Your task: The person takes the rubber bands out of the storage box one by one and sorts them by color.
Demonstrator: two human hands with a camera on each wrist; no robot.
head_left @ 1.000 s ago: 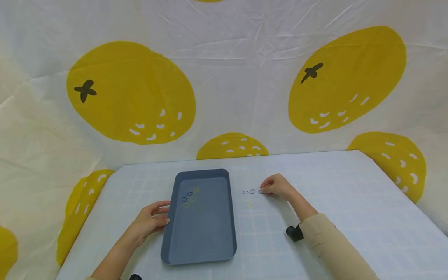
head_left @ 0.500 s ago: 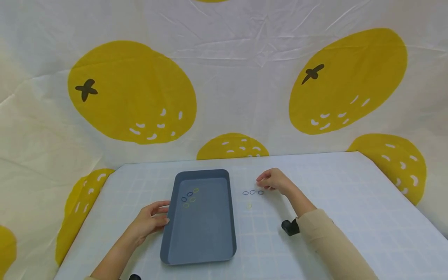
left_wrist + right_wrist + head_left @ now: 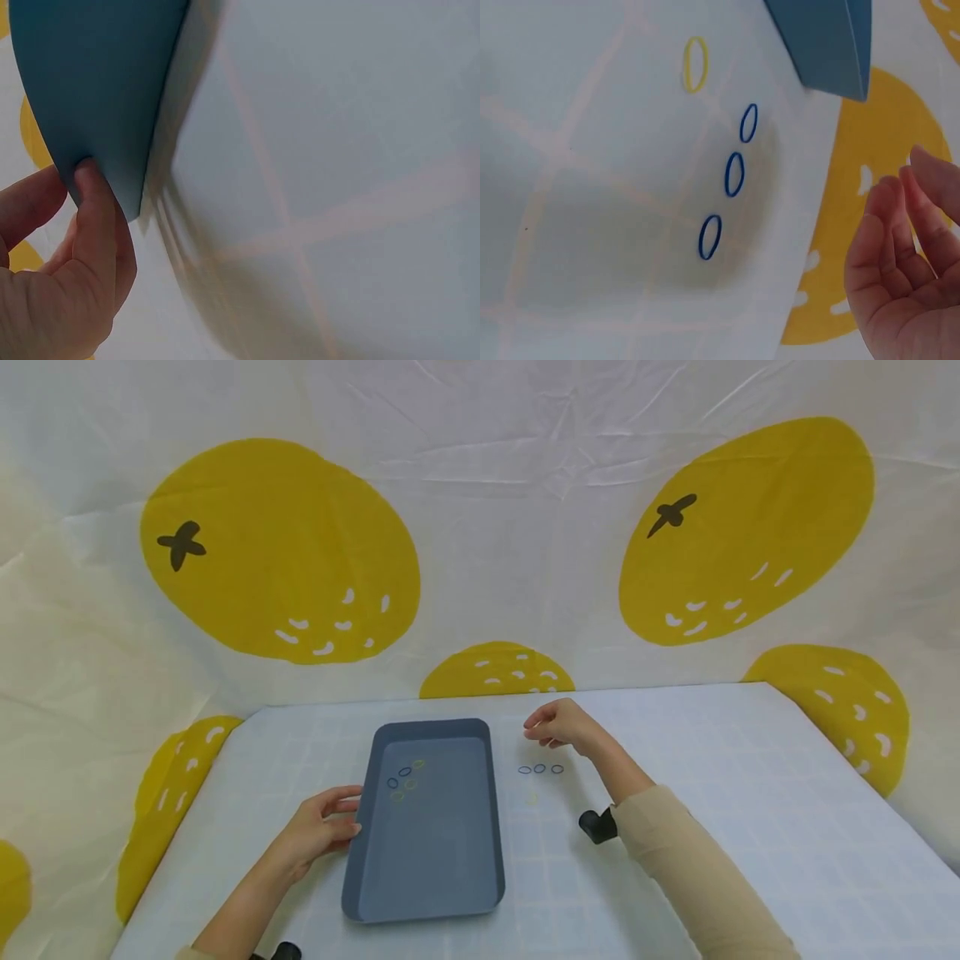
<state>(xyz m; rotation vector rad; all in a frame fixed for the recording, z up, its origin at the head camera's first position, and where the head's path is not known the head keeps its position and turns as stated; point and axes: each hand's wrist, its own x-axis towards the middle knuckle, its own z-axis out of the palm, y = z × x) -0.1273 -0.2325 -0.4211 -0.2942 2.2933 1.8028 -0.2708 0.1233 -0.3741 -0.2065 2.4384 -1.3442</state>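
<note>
A grey-blue rectangular tray [image 3: 423,860] sits on the table, with several small yellow and dark blue rings inside, among them a blue ring [image 3: 405,772]. My left hand [image 3: 318,831] rests against the tray's left side, fingers extended to the rim and thumb on the outer wall, as the left wrist view shows. My right hand [image 3: 566,727] hovers right of the tray's far end, fingers loosely bent and holding nothing visible. Just nearer than it, three dark blue rings lie in a row, the middle ring [image 3: 735,175] among them. A yellow ring [image 3: 695,64] lies apart, nearer me.
A pale checked cloth [image 3: 712,777] covers the table. Behind it hangs a white backdrop [image 3: 517,552] printed with large yellow fruit. A black wrist camera [image 3: 597,827] sits below my right sleeve [image 3: 690,860].
My right hand has left the rightmost blue ring, rising and moving away and to the left. All three blue rings now show uncovered. My left hand and the tray stay in place.
</note>
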